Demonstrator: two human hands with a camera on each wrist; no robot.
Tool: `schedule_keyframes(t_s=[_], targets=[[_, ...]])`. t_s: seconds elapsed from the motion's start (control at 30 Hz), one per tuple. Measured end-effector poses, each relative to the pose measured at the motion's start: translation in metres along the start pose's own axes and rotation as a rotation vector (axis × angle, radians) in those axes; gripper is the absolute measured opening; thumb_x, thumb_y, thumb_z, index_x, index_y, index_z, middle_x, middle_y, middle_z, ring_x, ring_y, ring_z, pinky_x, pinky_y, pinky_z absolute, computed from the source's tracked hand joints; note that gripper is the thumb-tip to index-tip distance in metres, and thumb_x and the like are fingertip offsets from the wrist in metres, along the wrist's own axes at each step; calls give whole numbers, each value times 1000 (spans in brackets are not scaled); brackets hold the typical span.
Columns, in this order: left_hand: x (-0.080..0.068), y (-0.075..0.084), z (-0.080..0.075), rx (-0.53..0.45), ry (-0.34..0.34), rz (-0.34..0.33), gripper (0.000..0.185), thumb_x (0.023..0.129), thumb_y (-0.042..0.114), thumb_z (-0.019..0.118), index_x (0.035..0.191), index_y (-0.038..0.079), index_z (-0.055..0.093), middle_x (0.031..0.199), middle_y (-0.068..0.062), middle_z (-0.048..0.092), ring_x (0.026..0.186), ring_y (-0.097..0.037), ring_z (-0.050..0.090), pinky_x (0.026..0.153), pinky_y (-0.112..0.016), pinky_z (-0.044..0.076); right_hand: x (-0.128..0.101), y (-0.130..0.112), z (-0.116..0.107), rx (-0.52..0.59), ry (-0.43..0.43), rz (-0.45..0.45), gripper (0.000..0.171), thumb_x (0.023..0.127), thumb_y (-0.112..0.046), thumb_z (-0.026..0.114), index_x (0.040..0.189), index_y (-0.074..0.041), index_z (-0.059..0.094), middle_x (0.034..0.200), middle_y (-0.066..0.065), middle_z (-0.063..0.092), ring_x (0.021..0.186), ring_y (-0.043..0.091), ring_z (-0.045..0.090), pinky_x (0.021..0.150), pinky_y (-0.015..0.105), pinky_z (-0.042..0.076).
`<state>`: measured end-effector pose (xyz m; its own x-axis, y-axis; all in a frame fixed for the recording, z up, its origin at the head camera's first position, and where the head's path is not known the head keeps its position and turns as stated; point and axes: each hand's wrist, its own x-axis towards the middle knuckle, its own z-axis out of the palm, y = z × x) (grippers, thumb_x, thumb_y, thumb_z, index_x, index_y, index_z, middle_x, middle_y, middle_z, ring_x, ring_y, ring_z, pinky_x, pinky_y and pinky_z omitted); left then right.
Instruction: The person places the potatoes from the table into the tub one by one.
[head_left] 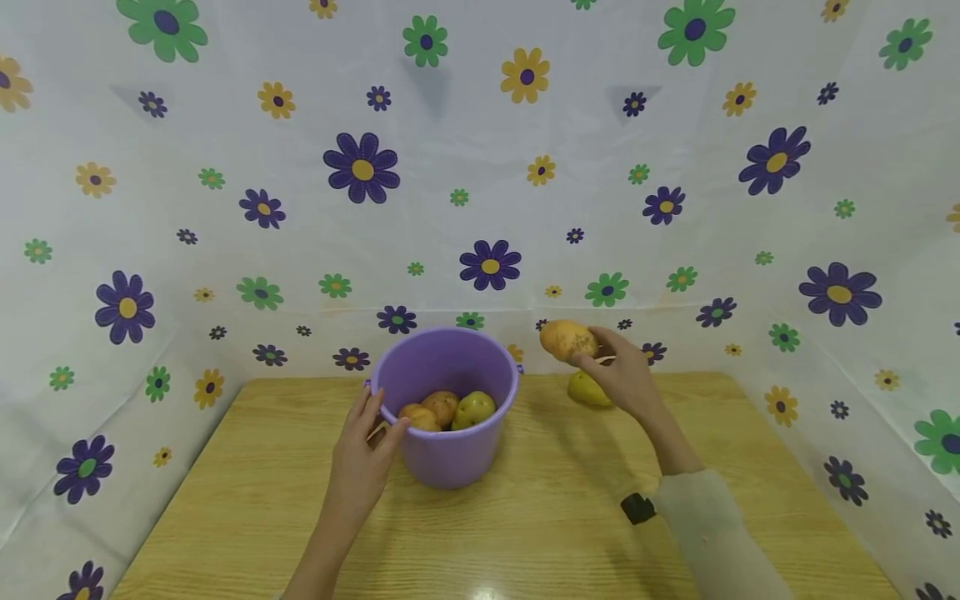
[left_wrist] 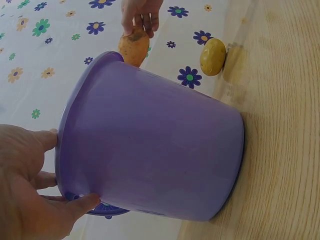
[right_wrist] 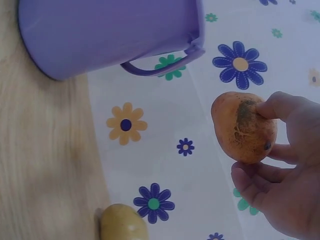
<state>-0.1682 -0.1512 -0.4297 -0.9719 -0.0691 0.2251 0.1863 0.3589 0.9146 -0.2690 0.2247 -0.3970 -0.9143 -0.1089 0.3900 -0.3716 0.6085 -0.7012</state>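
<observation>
A purple bucket (head_left: 450,454) stands upright on the table, with a few potatoes (head_left: 441,407) inside, one of them greenish. My left hand (head_left: 362,457) holds the bucket's rim at its near left side; in the left wrist view the thumb (left_wrist: 82,204) lies against the outer wall. To the right of the bucket and above the table, my right hand (head_left: 622,372) grips a tan potato (right_wrist: 244,129) with a dark rough patch, thumb on one side and fingers on the other. A yellow-green potato (head_left: 588,390) lies on the table behind and below the right hand.
The wooden table (head_left: 247,508) ends at the back against a white cloth (head_left: 450,233) printed with flowers, which also hangs at both sides. A bucket handle (right_wrist: 155,71) hangs along the bucket's side. A small black object (head_left: 637,508) sits at the right sleeve.
</observation>
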Motion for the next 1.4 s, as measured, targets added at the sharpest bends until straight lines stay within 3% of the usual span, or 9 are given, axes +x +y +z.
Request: schedule_keyframes(t_s=[0.43,1.03,1.27,1.4], targets=[[0,2,1,15,-1,-1,68,104,24,66,158,-3,34,171,-15,15,145,-36,42,112,-37,46,5,-17,-15,-2,-9,-4,59,99,-23,70,147,5,50,123,24,66,103,38,65,82,43,59],[-1,4,0,18,-5,-7,69,104,26,65,159,-2,34,171,-14,16,145,-35,42,113,-36,46,5,-19,-13,-3,-8,-5,60,99,-25,71,147,4,50,125,25,66,103,39,65,82,43,60],[-1,5,1,3,-8,-5,68,104,25,65,158,-3,34,170,-15,16,145,-37,42,114,-39,45,8,-26,-7,41,-9,-33,56,98,-21,72,146,3,52,129,22,64,107,35,63,90,45,59],[-1,5,0,-1,-6,0,68,104,25,65,158,-3,34,170,-15,16,145,-36,42,114,-38,45,11,-31,-1,57,-15,-42,56,99,-21,72,145,2,53,127,21,64,107,34,64,88,44,61]])
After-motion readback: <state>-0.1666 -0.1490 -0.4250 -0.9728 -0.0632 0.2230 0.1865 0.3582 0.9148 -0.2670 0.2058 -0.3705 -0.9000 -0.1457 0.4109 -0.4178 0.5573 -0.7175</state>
